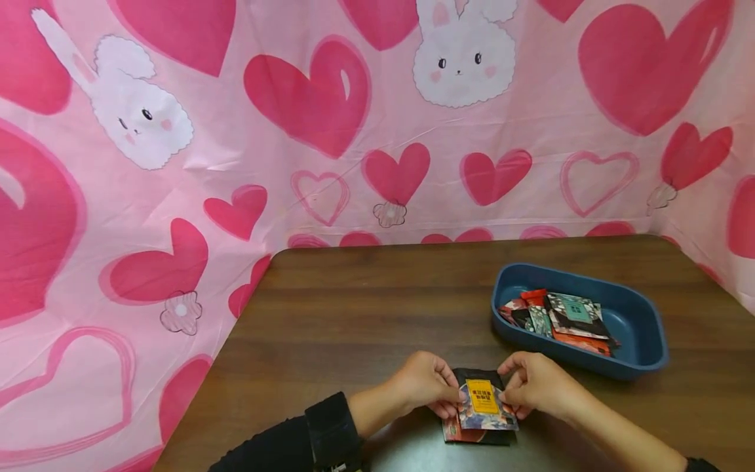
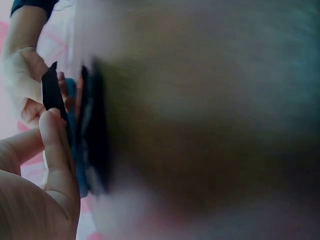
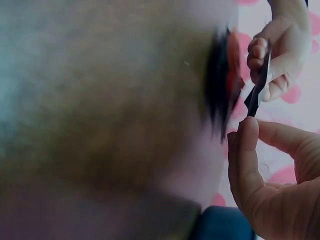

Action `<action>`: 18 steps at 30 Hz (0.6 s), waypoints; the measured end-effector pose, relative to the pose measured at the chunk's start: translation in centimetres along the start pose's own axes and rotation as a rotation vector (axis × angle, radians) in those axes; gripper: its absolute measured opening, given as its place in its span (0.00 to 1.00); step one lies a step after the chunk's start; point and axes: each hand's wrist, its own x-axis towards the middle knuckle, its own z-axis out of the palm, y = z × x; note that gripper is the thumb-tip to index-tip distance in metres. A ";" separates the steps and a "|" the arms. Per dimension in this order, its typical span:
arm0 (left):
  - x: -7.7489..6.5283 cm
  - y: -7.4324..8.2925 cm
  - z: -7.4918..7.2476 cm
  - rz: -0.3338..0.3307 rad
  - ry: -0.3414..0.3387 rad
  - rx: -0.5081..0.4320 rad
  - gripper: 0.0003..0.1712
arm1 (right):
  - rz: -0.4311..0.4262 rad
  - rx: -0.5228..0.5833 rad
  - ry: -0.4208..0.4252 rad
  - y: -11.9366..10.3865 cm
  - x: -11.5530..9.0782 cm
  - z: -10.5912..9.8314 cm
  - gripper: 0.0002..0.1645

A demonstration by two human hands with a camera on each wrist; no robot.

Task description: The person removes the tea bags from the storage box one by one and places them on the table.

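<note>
A small flat packet with a yellow label and a black top is pinched at its two sides. My left hand pinches its left edge, and my right hand pinches its right edge. In the left wrist view the packet shows edge-on as a dark strip between the hands. The right wrist view also shows the packet raised off the table. Beneath it, other packets, red and black, lie on the table, mostly covered from above.
A blue plastic basin stands at the right, just beyond my right hand. Several red, black and green packets lie in its left part. The brown wooden table meets a pink cloth backdrop with hearts and rabbits.
</note>
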 end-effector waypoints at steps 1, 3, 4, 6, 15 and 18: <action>0.0 -0.3 -0.1 -0.003 -0.010 0.018 0.09 | -0.003 -0.010 -0.003 0.2 0.0 0.2 0.24; 0.1 -0.8 -0.1 -0.004 -0.033 0.033 0.10 | -0.006 -0.042 -0.007 0.4 0.0 0.5 0.25; 0.1 -1.0 -0.1 -0.007 -0.043 0.037 0.11 | -0.007 -0.057 -0.011 0.6 0.1 0.7 0.26; 0.1 -1.3 -0.1 -0.008 -0.053 0.046 0.12 | -0.018 -0.093 -0.013 0.8 0.1 1.0 0.27; 0.5 -1.3 0.0 -0.014 -0.027 0.125 0.15 | -0.044 -0.179 0.032 0.9 0.3 1.5 0.29; 0.5 -1.2 -0.1 -0.018 -0.039 0.134 0.15 | -0.043 -0.190 0.034 0.9 0.2 1.5 0.29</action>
